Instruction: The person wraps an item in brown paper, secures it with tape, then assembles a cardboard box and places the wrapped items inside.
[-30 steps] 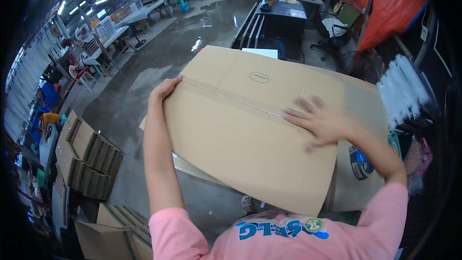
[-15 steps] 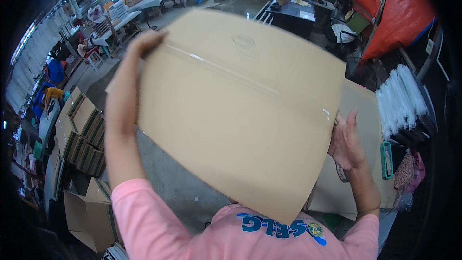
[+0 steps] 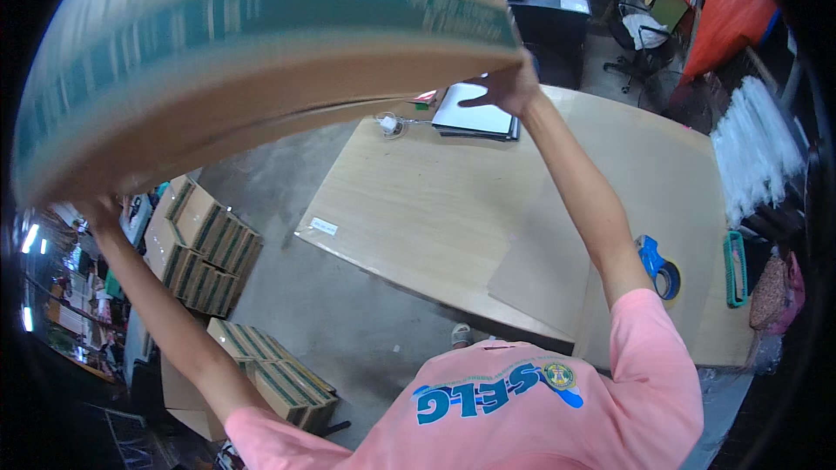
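A large cardboard box [image 3: 287, 30] with a green printed band is lifted high at the upper left, blurred by motion. Its far side runs out of view. My left hand [image 3: 97, 209] grips its lower left corner, the fingers partly hidden against it. At the right lower corner my right hand [image 3: 512, 87] supports the box, thumb and fingers spread against its edge. Below lies a pale wooden table [image 3: 418, 209] with a blue tape dispenser [image 3: 655, 268] near my right elbow. A stack of papers [image 3: 475, 113] rests on the table close to my right hand.
Stacks of flattened boxes [image 3: 205, 244] stand on the floor at left, more flattened boxes [image 3: 279, 374] nearer me. White plastic bundles [image 3: 756, 148] and a green basket [image 3: 736, 270] line the table's right side. An office chair [image 3: 640, 35] and dark desk [image 3: 549, 17] stand beyond.
Both hands have carried the cardboard box up and to the left, turning it so its green-banded side shows. The table, tape dispenser and papers have come into view.
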Available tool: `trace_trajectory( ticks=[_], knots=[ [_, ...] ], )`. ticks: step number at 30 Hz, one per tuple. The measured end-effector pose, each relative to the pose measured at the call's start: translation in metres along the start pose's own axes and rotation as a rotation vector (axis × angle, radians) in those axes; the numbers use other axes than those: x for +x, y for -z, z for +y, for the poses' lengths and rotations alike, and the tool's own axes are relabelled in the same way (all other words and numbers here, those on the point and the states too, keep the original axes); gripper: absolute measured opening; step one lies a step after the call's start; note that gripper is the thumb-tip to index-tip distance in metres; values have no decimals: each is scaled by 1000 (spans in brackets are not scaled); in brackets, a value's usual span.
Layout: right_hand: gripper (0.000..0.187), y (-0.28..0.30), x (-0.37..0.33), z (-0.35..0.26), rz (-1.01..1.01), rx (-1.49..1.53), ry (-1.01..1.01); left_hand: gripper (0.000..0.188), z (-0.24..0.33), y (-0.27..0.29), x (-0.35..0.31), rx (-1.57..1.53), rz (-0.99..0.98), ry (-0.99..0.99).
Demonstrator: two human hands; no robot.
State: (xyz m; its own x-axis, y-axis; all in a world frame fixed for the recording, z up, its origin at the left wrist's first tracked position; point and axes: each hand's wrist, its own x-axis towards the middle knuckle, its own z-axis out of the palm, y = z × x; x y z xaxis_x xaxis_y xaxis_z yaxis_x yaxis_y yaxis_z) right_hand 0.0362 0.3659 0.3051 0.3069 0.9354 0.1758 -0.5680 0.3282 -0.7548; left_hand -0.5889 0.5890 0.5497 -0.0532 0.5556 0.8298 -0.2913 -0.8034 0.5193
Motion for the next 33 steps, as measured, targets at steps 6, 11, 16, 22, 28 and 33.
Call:
trace_trajectory(
  ticks=[6, 11, 16, 22, 28, 33],
  knots=[
    [31, 68, 64, 103, 172, -322, -158, 54, -90, 9, -266, -122, 154, 443],
    [46, 189, 58, 166, 806, -878, 50, 50, -138, -12, -426, -259, 128, 765],
    [88, 121, -23, 206, 604, -401, -220, 49, -109, -32, -485, -173, 314, 880],
    [99, 26, -59, 185, 194, -336, -172, 46, -162, -117, -502, -280, 446, 966],
    [82, 24, -65, 223, 249, -694, 136, 49, -237, -92, -518, -564, 13, 995],
    [36, 86, -183, 158, 679, -1217, 201, 47, -234, -7, -652, 450, -1280, 1390]
  ],
)
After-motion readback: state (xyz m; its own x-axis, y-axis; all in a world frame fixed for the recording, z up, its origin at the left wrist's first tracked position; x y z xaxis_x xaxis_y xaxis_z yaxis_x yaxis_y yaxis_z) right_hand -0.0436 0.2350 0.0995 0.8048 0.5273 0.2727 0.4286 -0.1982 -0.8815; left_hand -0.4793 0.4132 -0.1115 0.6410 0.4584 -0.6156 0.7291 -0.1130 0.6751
